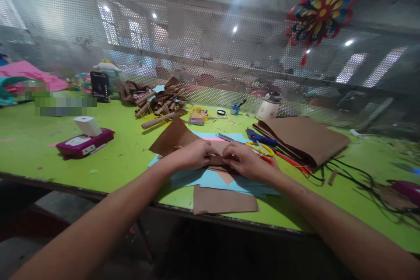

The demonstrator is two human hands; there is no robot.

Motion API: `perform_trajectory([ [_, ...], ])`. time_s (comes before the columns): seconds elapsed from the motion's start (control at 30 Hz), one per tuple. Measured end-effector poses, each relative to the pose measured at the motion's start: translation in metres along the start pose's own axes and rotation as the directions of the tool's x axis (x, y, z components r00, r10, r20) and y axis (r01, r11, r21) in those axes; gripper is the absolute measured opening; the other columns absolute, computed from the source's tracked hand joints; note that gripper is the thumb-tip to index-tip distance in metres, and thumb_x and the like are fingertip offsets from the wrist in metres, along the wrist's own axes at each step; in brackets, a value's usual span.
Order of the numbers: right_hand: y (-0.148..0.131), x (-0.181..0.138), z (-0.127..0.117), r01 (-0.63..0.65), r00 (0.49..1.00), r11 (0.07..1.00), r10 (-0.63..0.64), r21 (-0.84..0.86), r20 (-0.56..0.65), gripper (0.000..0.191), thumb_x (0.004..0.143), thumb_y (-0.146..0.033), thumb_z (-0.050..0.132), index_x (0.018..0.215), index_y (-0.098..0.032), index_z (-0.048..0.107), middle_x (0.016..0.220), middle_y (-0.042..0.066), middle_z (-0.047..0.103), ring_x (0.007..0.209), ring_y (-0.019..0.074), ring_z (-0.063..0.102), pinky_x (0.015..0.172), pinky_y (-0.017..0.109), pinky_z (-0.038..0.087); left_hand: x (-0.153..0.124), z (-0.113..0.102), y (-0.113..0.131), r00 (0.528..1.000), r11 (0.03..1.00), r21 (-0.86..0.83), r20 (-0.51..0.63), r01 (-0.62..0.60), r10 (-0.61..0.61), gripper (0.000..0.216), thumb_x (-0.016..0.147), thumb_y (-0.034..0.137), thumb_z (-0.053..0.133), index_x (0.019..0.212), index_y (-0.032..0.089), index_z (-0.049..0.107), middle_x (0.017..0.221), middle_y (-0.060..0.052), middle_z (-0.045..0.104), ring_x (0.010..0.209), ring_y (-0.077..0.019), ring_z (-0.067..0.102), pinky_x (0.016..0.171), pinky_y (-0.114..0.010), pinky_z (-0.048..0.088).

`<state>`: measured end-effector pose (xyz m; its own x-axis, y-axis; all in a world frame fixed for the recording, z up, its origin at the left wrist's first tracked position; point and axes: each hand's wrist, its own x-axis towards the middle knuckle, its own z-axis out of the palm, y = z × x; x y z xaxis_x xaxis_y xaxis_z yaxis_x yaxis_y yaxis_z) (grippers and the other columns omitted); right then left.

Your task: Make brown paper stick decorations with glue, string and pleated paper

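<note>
Both my hands meet over a small piece of brown paper [221, 162] that lies on light blue sheets [210, 178] on the green table [124, 157]. My left hand [193, 154] pinches the paper's left end with curled fingers. My right hand [244, 160] presses and pinches its right end, thumb toward the left hand. A larger brown sheet [173, 136] sticks up behind my left hand. Another brown sheet [223, 200] lies at the table's front edge below my hands.
Scissors with yellow and red handles [262, 148] and a blue tool [260, 138] lie right of my hands, beside a folded brown stack [305, 138]. Rolled brown paper tubes [160, 105] sit at the back. A magenta device with a white roll [85, 140] stands left. Black cords [354, 179] trail right.
</note>
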<state>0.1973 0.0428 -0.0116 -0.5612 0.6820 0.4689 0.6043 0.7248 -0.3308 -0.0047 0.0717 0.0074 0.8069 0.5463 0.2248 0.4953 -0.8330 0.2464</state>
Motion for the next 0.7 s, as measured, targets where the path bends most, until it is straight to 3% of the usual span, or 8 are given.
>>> perform_trajectory([
  [0.17,0.001,0.005,-0.002,-0.060,0.998,0.998,0.059,0.026,0.028,0.007,0.075,-0.013,0.053,0.073,-0.016,0.059,0.074,0.003,0.060,0.072,0.0145,0.053,0.067,0.026,0.039,-0.001,0.000,0.002,0.998,0.997,0.055,0.046,0.048,-0.051,0.017,0.075,0.015,0.045,0.066,0.016,0.059,0.064,-0.002,0.052,0.062,-0.0128,0.046,0.057,-0.022,0.031],
  [0.33,0.005,0.007,-0.005,-0.192,0.981,0.980,0.191,0.051,0.038,0.010,0.076,-0.017,0.052,0.077,-0.016,0.061,0.074,0.002,0.062,0.068,0.0132,0.053,0.062,0.023,0.038,-0.003,-0.002,0.002,0.989,0.991,-0.004,0.069,0.130,-0.130,0.017,0.074,0.018,0.045,0.083,0.017,0.059,0.069,-0.001,0.052,0.062,-0.0127,0.046,0.054,-0.021,0.031],
  [0.43,0.008,0.007,-0.003,-0.261,0.965,0.965,0.260,0.037,0.036,0.010,0.075,-0.018,0.052,0.072,-0.015,0.061,0.070,0.001,0.062,0.066,0.0128,0.052,0.061,0.023,0.037,-0.005,-0.004,0.002,0.988,0.988,-0.062,0.069,0.140,-0.136,0.030,0.074,0.020,0.045,0.103,0.017,0.054,0.071,0.000,0.052,0.060,-0.0120,0.046,0.053,-0.021,0.030],
  [0.53,0.010,0.006,0.000,-0.251,0.968,0.967,0.251,0.044,0.015,0.010,0.074,-0.017,0.053,0.068,-0.016,0.060,0.069,0.001,0.061,0.065,0.0129,0.053,0.061,0.023,0.038,-0.007,-0.006,0.004,0.991,0.989,-0.074,0.041,0.129,-0.126,0.042,0.073,0.020,0.046,0.115,0.019,0.047,0.073,0.000,0.053,0.062,-0.0121,0.046,0.053,-0.020,0.030],
  [0.7,0.011,0.005,0.006,-0.218,0.973,0.975,0.220,0.038,-0.075,0.009,0.073,-0.016,0.053,0.068,-0.016,0.061,0.071,0.003,0.062,0.066,0.0139,0.053,0.062,0.025,0.039,-0.010,-0.008,0.011,0.994,0.995,-0.055,0.065,0.089,-0.085,0.026,0.079,0.025,0.044,0.099,0.016,0.056,0.070,-0.001,0.052,0.060,-0.0119,0.045,0.052,-0.021,0.031],
])
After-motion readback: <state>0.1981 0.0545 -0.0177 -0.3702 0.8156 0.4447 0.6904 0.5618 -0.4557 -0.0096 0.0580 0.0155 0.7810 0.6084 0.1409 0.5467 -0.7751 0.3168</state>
